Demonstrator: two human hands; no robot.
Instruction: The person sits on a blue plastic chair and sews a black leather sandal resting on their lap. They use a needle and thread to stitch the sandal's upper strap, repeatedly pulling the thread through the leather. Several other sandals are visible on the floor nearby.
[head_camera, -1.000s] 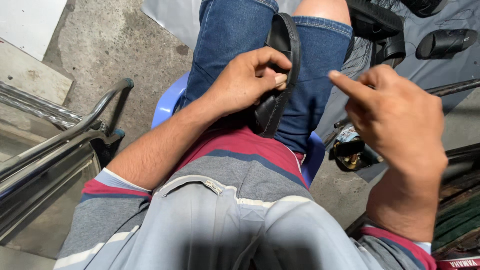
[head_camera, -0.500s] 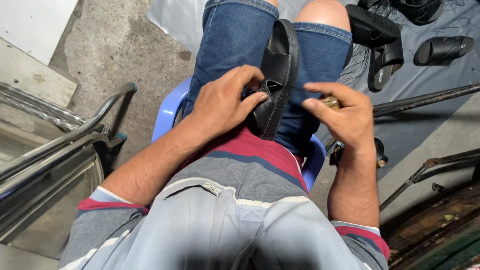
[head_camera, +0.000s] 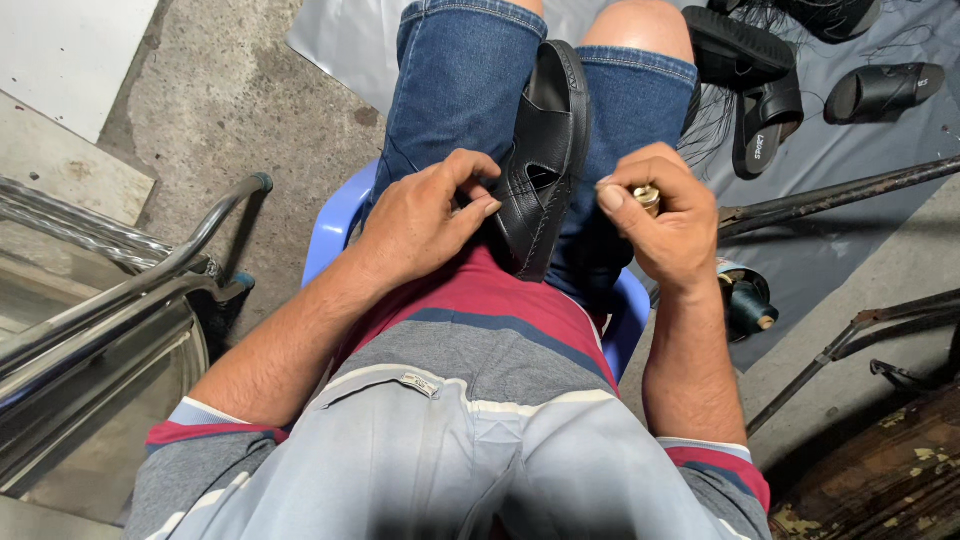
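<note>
The left hand (head_camera: 425, 225) grips the near edge of a black sandal (head_camera: 545, 150), with the thumb and fingertips pinched on the upper beside a cut-out opening. The sandal stands on its edge between the person's 2 thighs, sole facing right, directly to the right of the left hand and touching it. The right hand (head_camera: 665, 215) is curled closed around a small brass-coloured tool (head_camera: 648, 197), whose end shows between the thumb and index finger; this hand sits just right of the sandal, and contact with the sandal cannot be determined. The person sits on a blue plastic chair (head_camera: 335, 225), visible below and left of the left hand. Beyond the right hand, 3 more black sandals (head_camera: 765, 110) lie on a grey sheet (head_camera: 860, 170). A spool of dark thread (head_camera: 745, 300) rests just below and right of the right hand. A metal rail (head_camera: 150, 275) runs well left of the left hand.
</note>
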